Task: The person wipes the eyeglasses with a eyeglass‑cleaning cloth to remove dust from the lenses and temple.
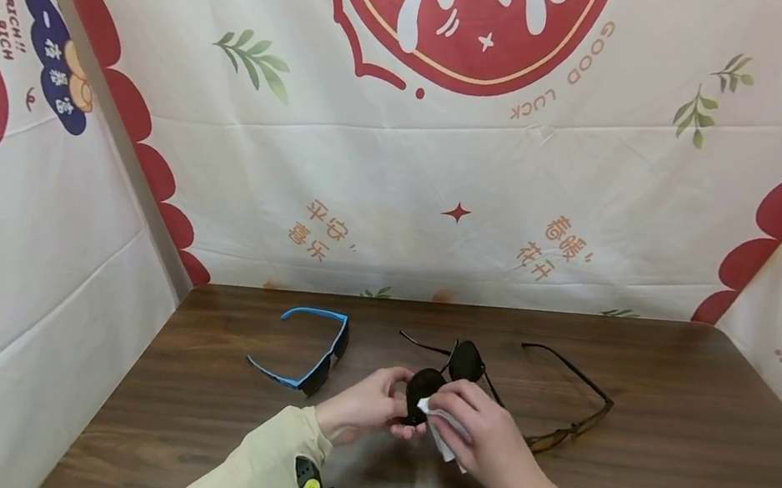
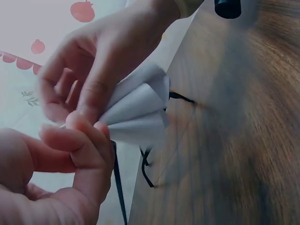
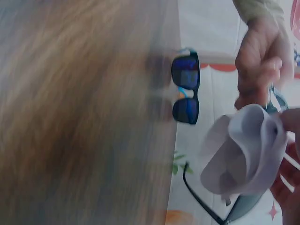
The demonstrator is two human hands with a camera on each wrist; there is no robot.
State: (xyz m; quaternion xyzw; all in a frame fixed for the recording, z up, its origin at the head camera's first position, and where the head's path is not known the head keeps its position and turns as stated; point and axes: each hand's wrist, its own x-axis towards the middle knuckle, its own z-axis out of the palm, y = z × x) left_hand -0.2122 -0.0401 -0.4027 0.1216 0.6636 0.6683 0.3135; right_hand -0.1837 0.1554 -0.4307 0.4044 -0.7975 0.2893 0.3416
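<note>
A pair of dark-lensed sunglasses (image 1: 467,362) with thin black temples is held above the table's middle. My left hand (image 1: 370,405) pinches its left lens side between thumb and fingers. In my right hand (image 1: 487,435) is a folded white cloth (image 1: 447,438), pressed against that same lens. The cloth (image 2: 138,108) fans out below the right hand's fingers in the left wrist view. In the right wrist view the cloth (image 3: 246,150) hides much of the sunglasses and part of the left fingers.
Blue-framed sunglasses (image 1: 336,354) lie unfolded on the wooden table (image 1: 693,458) to the left. Black-framed glasses with brownish lenses (image 1: 551,438) lie unfolded to the right, close to my right hand. A printed cloth backdrop (image 1: 402,170) rises behind the table.
</note>
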